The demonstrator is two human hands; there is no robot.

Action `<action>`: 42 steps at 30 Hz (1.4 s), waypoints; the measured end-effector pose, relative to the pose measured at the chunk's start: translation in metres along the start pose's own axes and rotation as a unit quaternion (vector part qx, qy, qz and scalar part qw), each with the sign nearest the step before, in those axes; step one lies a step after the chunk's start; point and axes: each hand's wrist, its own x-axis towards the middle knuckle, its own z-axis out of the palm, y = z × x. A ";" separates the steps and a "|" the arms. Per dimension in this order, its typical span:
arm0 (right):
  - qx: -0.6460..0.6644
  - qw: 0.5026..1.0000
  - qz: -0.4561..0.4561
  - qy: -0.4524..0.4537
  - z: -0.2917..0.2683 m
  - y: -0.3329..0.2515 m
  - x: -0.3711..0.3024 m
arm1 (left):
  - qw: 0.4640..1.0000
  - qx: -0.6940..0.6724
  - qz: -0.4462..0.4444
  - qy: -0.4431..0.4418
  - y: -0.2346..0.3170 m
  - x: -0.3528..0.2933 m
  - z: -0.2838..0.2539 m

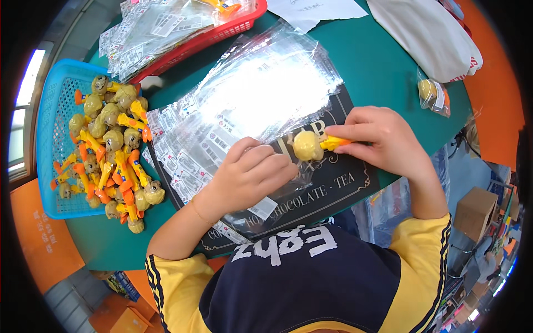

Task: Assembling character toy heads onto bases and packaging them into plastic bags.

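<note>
Right hand [383, 137] pinches a small yellow figure [307, 146] by its orange end, thumb and forefinger pressed on it; the tip is lost between the fingers, round head pointing left, the figure just above the dark printed mat [358, 167] or touching it, can't tell which. Left hand [250, 176] is beside the head, fingers curled; thumb and most fingertips hidden, so can't tell if it grips anything. Clear film shows near its fingertips, edges hard to make out; a white label [263, 208] sticks out below the hand, its bag hard to trace. Fanned stack of clear bags [261, 83] covers much of the mat, glare washing out its middle, single bags not separable. Blue basket [49, 133] at left holds a heap of similar figures [111, 141], lower ones buried; the heap hides the basket's right rim. Red basket [191, 50] with more labelled bags is cut off at the top, as is a white paper [316, 12]. Bagged figure [434, 97] sits at right near a pale cloth [425, 39], also cut off. Teal table [369, 66] underneath; lower mat edge partly behind the dark shirt [305, 283].
</note>
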 end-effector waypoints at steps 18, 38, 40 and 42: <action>0.432 0.861 0.074 -0.260 0.002 0.036 0.062 | 0.983 -0.171 -0.045 0.047 -0.001 0.005 -0.009; 0.356 0.915 -0.100 -0.160 0.023 0.017 0.057 | 0.701 -0.489 -0.503 -0.130 -0.003 0.013 -0.019; 0.316 0.929 -0.124 -0.144 0.024 0.008 0.056 | 0.701 -0.523 -0.483 -0.038 -0.004 0.007 -0.008; 0.277 0.941 -0.150 -0.128 0.023 -0.004 0.053 | 0.688 -0.546 -0.479 -0.006 -0.005 0.004 -0.004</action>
